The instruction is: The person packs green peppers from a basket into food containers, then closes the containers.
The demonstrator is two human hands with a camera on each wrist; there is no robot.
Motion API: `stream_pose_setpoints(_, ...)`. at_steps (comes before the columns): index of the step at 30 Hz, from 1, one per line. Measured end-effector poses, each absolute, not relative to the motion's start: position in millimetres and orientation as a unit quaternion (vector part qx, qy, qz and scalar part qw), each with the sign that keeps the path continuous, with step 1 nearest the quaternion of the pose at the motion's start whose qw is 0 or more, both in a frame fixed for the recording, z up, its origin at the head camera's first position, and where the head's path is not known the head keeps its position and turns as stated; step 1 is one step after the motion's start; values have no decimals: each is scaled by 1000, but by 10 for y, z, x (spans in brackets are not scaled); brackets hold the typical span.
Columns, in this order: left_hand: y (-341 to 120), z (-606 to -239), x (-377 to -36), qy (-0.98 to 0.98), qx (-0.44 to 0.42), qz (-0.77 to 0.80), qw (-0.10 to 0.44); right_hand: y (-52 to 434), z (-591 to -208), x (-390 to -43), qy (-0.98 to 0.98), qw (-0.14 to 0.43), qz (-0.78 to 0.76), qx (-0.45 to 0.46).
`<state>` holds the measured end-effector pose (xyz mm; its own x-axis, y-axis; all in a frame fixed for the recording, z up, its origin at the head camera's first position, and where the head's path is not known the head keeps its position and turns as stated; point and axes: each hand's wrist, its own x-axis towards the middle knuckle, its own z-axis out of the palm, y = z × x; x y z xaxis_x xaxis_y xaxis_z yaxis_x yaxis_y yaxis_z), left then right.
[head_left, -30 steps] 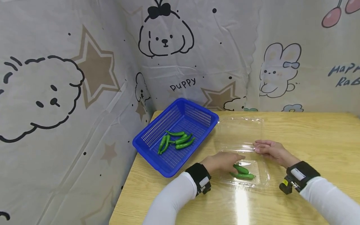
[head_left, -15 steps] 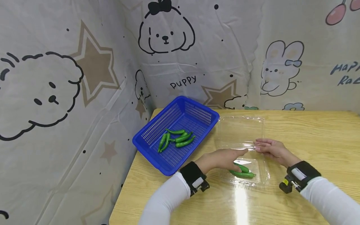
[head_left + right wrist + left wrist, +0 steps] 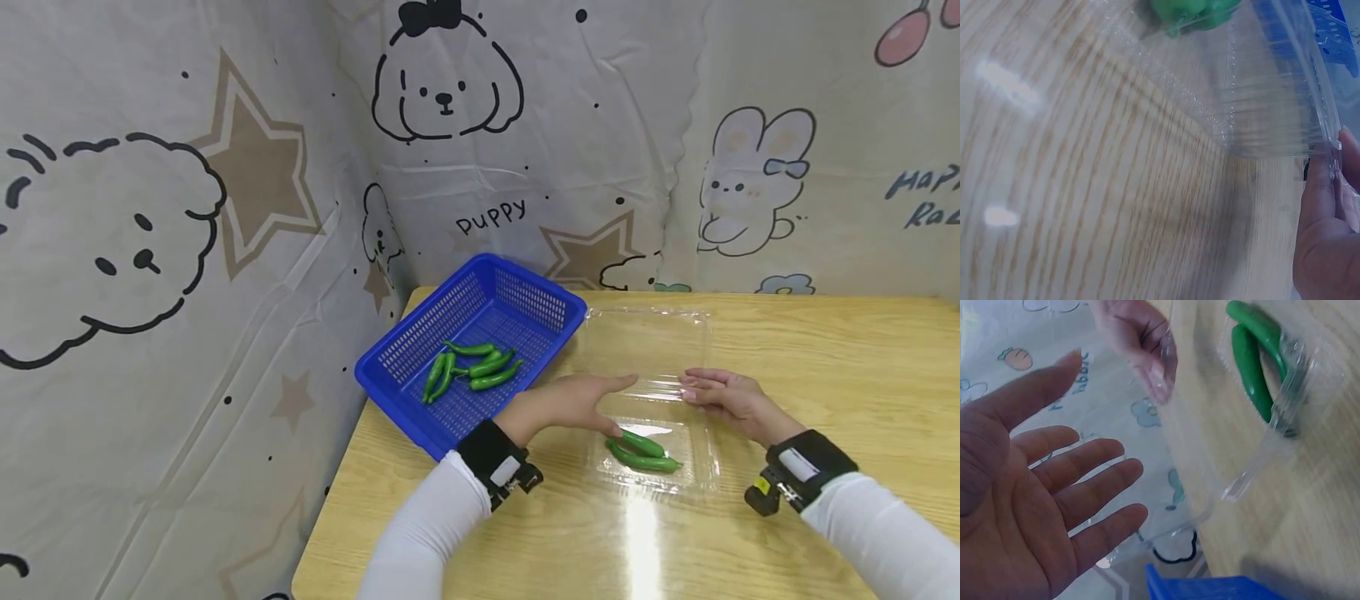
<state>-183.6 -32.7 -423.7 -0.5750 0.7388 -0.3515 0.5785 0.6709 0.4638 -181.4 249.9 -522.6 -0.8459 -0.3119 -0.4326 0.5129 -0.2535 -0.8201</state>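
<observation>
Green peppers (image 3: 642, 451) lie low-middle in the clear plastic box (image 3: 701, 477), right hand (image 3: 723, 396) pinching its edge steady, left hand (image 3: 567, 402) spread flat.

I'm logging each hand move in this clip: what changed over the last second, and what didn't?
The left hand let go of the two green peppers in the clear plastic box and drew back toward the blue basket, fingers straight, holding nothing. The right hand stayed at the box's rim, and the peppers in box and basket lie as before.
</observation>
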Motion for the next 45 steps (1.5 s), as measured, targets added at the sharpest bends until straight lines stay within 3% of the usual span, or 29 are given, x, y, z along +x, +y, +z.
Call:
stream_pose_setpoints(7,-426,-4190,-1920,880,358,164,265,2513,-5250,-1814,560,260,-780,99)
stream_pose_setpoints(16,-652,-4048,-2086,911,335,156,184,2567,-5292,-1790,550,257,-789,95)
stream_pose_setpoints(22,-874,-4016,-2204,923,299,181,159,2573,-5276,-1801,537,259,-798,90)
stream_pose_setpoints(45,-1553,-4206,-2341,935,186,264,145,2545,-5252,-1833,563,245,-786,77)
